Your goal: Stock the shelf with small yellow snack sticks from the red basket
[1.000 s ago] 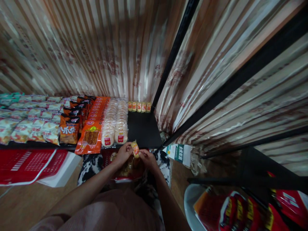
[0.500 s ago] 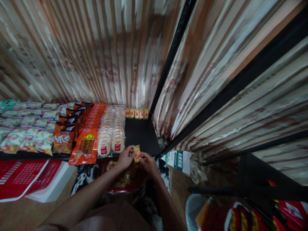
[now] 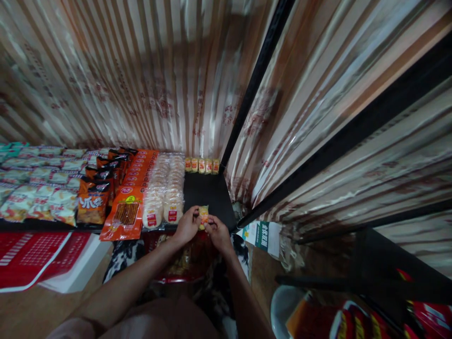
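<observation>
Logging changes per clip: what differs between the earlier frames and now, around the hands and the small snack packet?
Little changed. Both the left hand and right hand keep pinching the small yellow snack packet at the shelf's front edge; it now sits more level between the fingers. The row of five packets at the back stayed put.

Light: dim, warm, from above.
Glare: sheen on the striped glossy curtain (image 3: 148, 80).
Blur: soft, smeared upper corners.
Distortion: wide-angle bending at edges.
Shadow: lower right corner dark.
</observation>
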### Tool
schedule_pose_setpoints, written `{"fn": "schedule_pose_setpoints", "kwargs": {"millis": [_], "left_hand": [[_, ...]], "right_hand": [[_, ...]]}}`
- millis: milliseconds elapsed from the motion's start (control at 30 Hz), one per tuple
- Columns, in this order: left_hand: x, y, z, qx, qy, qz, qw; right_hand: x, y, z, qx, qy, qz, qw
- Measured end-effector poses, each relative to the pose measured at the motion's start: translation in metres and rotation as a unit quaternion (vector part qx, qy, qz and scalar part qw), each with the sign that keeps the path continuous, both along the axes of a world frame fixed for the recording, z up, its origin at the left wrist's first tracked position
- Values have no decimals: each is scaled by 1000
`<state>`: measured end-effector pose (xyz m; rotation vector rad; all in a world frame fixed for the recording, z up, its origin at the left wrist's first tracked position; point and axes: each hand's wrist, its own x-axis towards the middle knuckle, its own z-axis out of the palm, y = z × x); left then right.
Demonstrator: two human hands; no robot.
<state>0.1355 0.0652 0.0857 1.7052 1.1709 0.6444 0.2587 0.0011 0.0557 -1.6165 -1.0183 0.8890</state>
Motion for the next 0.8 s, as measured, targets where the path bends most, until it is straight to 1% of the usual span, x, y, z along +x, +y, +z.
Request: {"fn": "schedule_pose_setpoints", "kwargs": {"millis": [100,200,367,500,567,667,800], "left_hand": [[0,1,-2,3,-13,22,1000],[1,2,-4,16,-6,37,999],[5,3,-8,7,-12,19,1000],[11,4,-9,9,-42,16,999],[13,5,-9,7,-47,15,999],[16,8,-6,5,-26,13,1000],[20,9,0,23,-6,10,1000]], "right_hand": [[0,5,-1,-4,14,-17,1000],[0,10,-3,-14,17,-29,999],[1,19,-6,-22,8,-36,999],[4,27,-7,-20,-2,-32,999],[6,32,-6,-21,-7,-34,999],[7,41,-4,-15,-19,-32,999],[8,54,-2,6,-61,-30,998]]}}
